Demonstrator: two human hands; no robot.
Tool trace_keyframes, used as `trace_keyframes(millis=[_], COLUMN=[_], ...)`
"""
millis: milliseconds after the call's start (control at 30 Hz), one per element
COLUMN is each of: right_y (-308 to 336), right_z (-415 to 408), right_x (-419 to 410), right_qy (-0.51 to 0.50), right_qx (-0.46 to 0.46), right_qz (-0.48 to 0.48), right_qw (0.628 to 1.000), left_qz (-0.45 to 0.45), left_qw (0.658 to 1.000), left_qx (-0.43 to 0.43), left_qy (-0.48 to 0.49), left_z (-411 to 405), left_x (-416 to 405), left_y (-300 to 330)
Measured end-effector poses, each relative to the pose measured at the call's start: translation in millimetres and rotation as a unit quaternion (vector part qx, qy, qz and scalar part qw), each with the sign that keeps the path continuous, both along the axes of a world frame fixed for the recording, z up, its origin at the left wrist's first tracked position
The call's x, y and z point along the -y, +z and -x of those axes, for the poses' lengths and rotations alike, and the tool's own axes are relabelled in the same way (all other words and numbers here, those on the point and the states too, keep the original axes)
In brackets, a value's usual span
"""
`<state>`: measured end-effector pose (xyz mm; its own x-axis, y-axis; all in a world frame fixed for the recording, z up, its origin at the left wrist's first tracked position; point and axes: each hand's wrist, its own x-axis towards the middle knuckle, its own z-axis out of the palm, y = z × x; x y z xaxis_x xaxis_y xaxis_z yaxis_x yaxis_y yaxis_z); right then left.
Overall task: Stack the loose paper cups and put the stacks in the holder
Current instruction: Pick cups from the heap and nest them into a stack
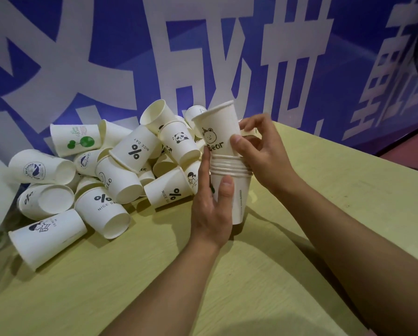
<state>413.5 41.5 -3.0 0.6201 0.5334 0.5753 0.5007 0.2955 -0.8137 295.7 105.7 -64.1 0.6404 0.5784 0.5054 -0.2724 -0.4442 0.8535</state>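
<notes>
A stack of white paper cups (pixel 237 190) stands upright just above the yellow-green table (pixel 203 275). My left hand (pixel 211 209) grips its lower body, thumb in front. A white cup printed with a bear (pixel 217 132) sits partly in the stack's top, tilted left. My right hand (pixel 258 146) pinches that cup's side, thumb in front and fingers behind. No holder is in view.
A pile of several loose paper cups (pixel 120 166) with various prints lies on its sides at the table's left and back, against a blue and white banner wall (pixel 203 57). Bare tabletop lies in front and to the right.
</notes>
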Motion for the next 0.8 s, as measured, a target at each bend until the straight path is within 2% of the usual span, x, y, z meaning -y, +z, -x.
trace_keyframes(millis=[233, 467, 700, 800], right_y=[-0.6, -12.8, -11.5, -9.4], right_z=[3.1, -5.8, -9.0, -20.1], right_x=[1.7, -2.8, 1.4, -4.2], right_qy=[-0.006, -0.029, -0.008, -0.075], right_qx=[0.070, 0.078, 0.094, 0.080], right_qz=[0.053, 0.051, 0.044, 0.032], right_qw=[0.996, 0.995, 0.995, 0.993], left_qz=[-0.005, 0.037, 0.049, 0.047], left_qw=[0.999, 0.994, 0.995, 0.996], left_qx=[0.014, 0.026, 0.021, 0.022], left_qy=[0.042, 0.101, 0.083, 0.074], left_z=[-0.1, -2.5, -2.8, 0.1], left_x=[-0.3, -7.6, -8.2, -7.1], left_y=[0.0, -1.3, 0.0, 1.8])
